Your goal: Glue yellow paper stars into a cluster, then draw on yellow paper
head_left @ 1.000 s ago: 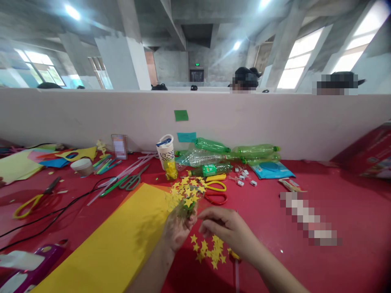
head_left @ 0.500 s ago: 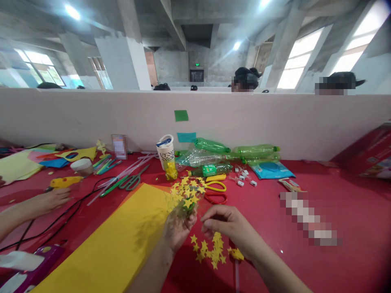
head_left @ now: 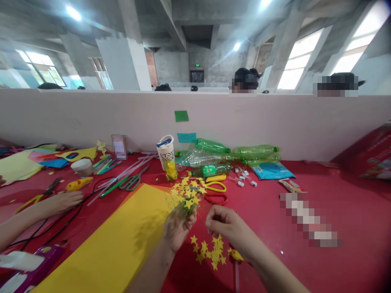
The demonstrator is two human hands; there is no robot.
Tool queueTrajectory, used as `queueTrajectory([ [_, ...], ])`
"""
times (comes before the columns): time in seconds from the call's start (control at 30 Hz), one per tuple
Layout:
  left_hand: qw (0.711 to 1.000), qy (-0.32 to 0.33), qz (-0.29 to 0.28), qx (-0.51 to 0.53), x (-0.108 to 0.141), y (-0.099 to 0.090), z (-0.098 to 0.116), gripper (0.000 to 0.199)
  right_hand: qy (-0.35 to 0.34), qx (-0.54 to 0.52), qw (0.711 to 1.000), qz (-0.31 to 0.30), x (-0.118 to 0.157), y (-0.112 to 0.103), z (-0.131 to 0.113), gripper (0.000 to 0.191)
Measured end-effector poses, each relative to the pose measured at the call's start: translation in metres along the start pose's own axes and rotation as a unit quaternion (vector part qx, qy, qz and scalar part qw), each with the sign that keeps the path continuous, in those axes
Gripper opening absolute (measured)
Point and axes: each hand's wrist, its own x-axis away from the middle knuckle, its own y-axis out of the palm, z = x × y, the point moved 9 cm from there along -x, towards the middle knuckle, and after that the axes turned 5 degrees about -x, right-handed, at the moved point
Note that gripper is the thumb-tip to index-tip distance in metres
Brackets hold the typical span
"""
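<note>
Clearance for my right hand [head_left: 224, 224]: bare red tabletop [head_left: 336, 272] at lower right of the frame provides the widest passage. Straight ahead, near frame centre, a yellow handle loop [head_left: 225, 187] and a red handle loop [head_left: 225, 198] obstruct; green bottles [head_left: 210, 169] and the partition [head_left: 275, 122] close the route behind. Below, loose yellow stars [head_left: 214, 252] limit descent. Leftward, a narrow gap separates it from my left hand [head_left: 180, 228]. At far left, another person's forearm [head_left: 30, 213] blocks access.
</note>
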Motion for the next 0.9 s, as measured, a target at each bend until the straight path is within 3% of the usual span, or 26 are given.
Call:
queueTrajectory([
  [0.2, 1.000, 0.010, -0.002, 0.004, 0.001, -0.001, 0.001, 0.010, 0.017, -0.012, 1.000, -0.010, -0.001, 0.004, 0.003, 0.009],
  [0.4, 0.999, 0.048, -0.003, 0.012, 0.001, -0.006, 0.001, 0.016, -0.034, -0.091, 0.995, -0.037, 0.000, 0.006, -0.008, 0.019],
  [0.67, 1.000, 0.019, 0.008, 0.005, 0.001, -0.002, -0.003, 0.013, -0.126, 0.019, 0.991, 0.033, 0.006, -0.002, -0.022, 0.010],
  [0.8, 1.000, 0.025, 0.018, 0.003, 0.002, -0.001, 0.000, 0.010, -0.120, 0.020, 0.993, -0.005, 0.006, 0.008, -0.021, 0.009],
  [0.9, 0.999, 0.011, 0.031, -0.002, 0.003, -0.002, -0.001, 0.011, -0.129, 0.033, 0.991, 0.009, 0.007, 0.005, -0.022, 0.010],
])
